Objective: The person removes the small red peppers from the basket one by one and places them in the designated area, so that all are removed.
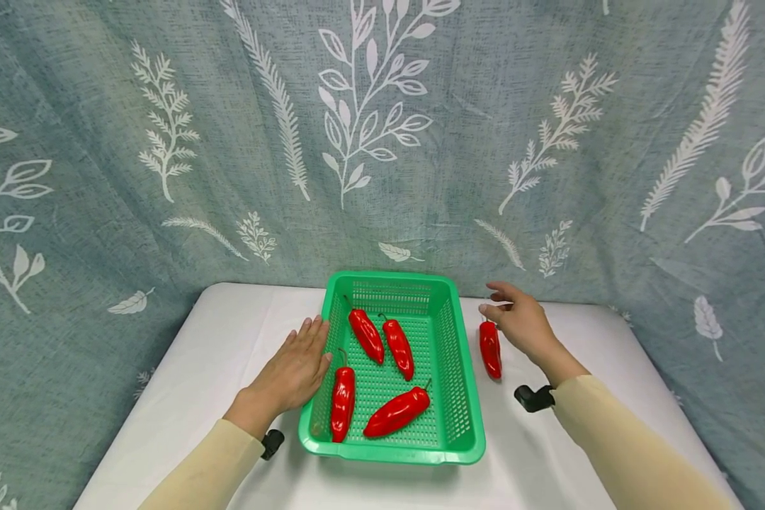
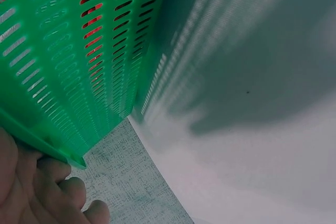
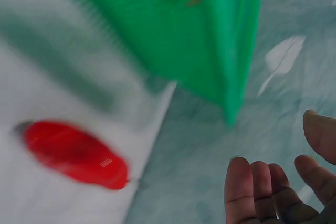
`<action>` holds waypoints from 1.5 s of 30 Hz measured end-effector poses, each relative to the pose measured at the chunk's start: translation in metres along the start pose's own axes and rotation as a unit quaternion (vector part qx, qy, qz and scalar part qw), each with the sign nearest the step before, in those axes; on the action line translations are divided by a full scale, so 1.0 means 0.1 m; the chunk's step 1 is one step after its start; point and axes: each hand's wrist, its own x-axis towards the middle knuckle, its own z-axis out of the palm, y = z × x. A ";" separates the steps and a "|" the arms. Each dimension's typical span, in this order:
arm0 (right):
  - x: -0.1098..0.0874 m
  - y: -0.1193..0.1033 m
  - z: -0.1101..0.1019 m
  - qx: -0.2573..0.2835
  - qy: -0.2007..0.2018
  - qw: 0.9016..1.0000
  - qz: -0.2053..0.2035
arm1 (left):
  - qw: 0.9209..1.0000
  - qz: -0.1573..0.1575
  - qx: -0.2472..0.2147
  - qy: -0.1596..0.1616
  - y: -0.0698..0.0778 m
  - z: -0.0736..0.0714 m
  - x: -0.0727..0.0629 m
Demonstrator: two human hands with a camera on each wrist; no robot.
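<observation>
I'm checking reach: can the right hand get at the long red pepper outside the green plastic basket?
Likely yes: the right hand hovers near the red pepper, and the green basket doesn't stand between them.

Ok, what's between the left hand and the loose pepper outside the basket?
The green basket, holding four red peppers, stands between the left hand and the loose pepper; the head view shows it.

- Upper left: slotted green basket [image 2: 65,82], red showing through some slots.
- Lower left: left grip [image 2: 44,187], a bare hand against the rim [image 2: 39,139].
- Right: white counter [image 2: 273,171], shadowed.
- Bottom: greyish mottled cloth [image 2: 131,182].
</observation>
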 end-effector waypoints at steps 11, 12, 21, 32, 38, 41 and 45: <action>0.12 -0.72 0.37 0.019 -0.048 0.997 -0.051 | 1.000 -0.004 0.008 0.001 -0.02 0.00 0.00; 0.14 -0.75 0.42 0.017 -0.053 0.997 -0.055 | 1.000 -0.005 0.007 0.000 -0.02 0.00 0.00; 0.33 -0.95 0.92 0.035 -0.113 0.992 -0.043 | 1.000 -0.015 -0.007 -0.005 -0.02 0.00 0.00; 0.50 -0.89 1.48 0.043 -0.148 0.986 -0.057 | 1.000 -0.022 -0.015 -0.010 -0.03 0.01 0.01; 0.59 -0.87 1.65 0.056 -0.157 0.984 -0.069 | 1.000 -0.019 -0.015 -0.005 -0.03 0.01 0.00; 0.63 -0.88 1.71 0.067 -0.164 0.982 -0.066 | 1.000 -0.018 -0.011 -0.007 -0.04 0.00 0.00; 0.66 -0.87 1.77 0.075 -0.172 0.980 -0.071 | 1.000 -0.017 -0.006 -0.008 -0.05 0.00 -0.01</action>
